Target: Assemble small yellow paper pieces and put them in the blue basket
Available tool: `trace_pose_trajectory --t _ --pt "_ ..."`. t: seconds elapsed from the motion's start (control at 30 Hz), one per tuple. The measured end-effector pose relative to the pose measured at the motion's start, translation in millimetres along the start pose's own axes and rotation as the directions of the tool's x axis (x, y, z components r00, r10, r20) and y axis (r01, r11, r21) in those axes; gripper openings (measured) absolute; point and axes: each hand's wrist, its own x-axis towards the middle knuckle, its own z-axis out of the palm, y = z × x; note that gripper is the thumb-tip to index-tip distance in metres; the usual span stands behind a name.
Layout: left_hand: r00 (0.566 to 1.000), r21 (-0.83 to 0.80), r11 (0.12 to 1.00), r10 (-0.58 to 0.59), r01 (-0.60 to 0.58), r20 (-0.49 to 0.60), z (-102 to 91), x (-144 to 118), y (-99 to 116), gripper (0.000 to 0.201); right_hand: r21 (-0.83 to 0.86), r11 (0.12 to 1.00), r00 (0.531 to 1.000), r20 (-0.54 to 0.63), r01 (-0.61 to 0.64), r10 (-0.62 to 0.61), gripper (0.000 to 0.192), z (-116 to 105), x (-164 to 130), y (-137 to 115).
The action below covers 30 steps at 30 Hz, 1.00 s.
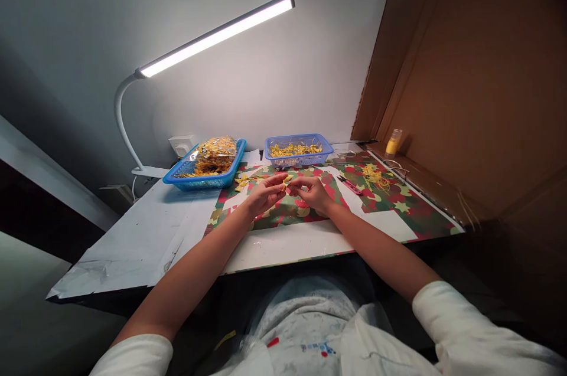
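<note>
Between the fingertips of my left hand [266,193] is a small yellow petal-like piece [287,180], held up over the table. My right hand [312,192] comes in from the other side, its fingers pinched together close to the piece. What the right fingertips grip is too small to make out. Just beyond my left hand, a yellow artificial flower [241,182] with a thin stem lies on the patterned sheet. Pink-handled thread snips [351,186] rest to the right of my right hand, and a tangle of yellow strands [376,178] lies farther right.
A blue basket [197,182] holds yellow pieces and a clear bag at the back left. Another basket [299,159] with yellow pieces stands at the back middle. A lit lamp [217,33] arches above. A yellow-filled bottle [393,143] stands by the cardboard wall [469,87] at right.
</note>
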Motion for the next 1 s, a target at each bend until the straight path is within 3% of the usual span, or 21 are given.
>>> trace_pose_trajectory --t 0.73,1.0 --pt "1.0 0.044 0.999 -0.018 0.017 0.007 5.2 -2.4 2.5 0.035 -0.096 0.992 0.997 0.023 0.077 -0.075 0.016 -1.9 -1.1 -3.2" --pt "1.0 0.122 0.992 -0.014 0.015 -0.01 3.2 -0.9 1.3 0.037 -0.155 0.987 0.999 0.011 0.044 -0.043 0.015 -2.0 -3.6 -1.7"
